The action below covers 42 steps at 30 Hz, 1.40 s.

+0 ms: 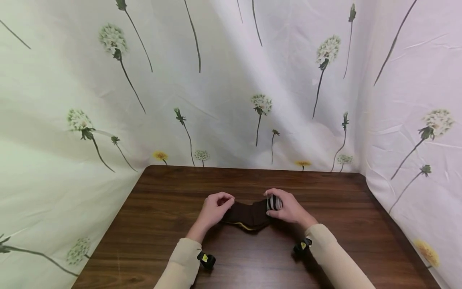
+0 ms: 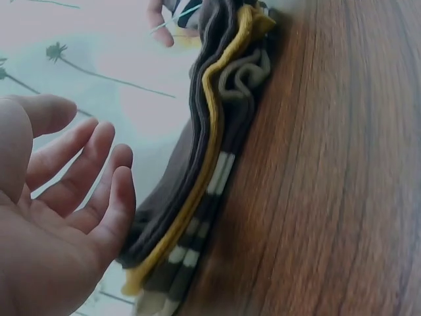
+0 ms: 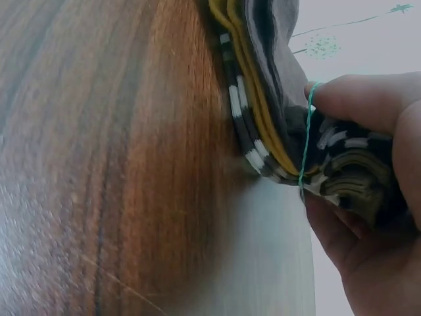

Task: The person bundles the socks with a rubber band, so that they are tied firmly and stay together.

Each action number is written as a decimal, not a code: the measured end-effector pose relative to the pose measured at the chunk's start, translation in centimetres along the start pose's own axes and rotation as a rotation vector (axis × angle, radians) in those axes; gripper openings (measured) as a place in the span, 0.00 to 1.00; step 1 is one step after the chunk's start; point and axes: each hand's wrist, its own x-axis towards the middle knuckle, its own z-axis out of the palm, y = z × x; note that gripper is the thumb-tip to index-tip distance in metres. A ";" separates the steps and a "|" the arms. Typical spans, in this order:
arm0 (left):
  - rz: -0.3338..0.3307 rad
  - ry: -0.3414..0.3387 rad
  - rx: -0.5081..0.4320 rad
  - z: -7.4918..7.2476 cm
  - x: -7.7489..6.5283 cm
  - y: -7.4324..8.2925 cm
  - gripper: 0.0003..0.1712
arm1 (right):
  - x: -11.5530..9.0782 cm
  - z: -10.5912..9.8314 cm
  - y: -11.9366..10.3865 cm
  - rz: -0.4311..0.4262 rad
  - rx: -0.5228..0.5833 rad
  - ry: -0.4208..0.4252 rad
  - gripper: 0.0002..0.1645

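A stack of socks (image 1: pixel 249 214) in dark brown, mustard yellow and black-and-white stripes lies across the table in front of me. My right hand (image 1: pixel 288 206) curls round their right end, where striped and olive folds bulge into the palm. A thin green band (image 3: pixel 306 148) stretches from thumb to fingers across the socks there. Near the left end is my left hand (image 1: pixel 213 208), thumb and forefinger bent toward each other. In the left wrist view its fingers (image 2: pixel 118 204) are loosely bent, beside the socks and not wrapped round them.
The dark wood-grain table (image 1: pixel 151 224) extends on all sides of the socks. Behind it and at both sides hangs a white cloth (image 1: pixel 223 92) printed with dandelions. A small black device (image 1: pixel 206 260) is strapped at the left wrist, another (image 1: pixel 301 245) at the right.
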 end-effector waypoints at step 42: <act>0.003 -0.150 0.443 -3.7 -1.0 -1.8 0.14 | -4.0 -3.0 2.6 0.055 -0.036 -0.081 0.17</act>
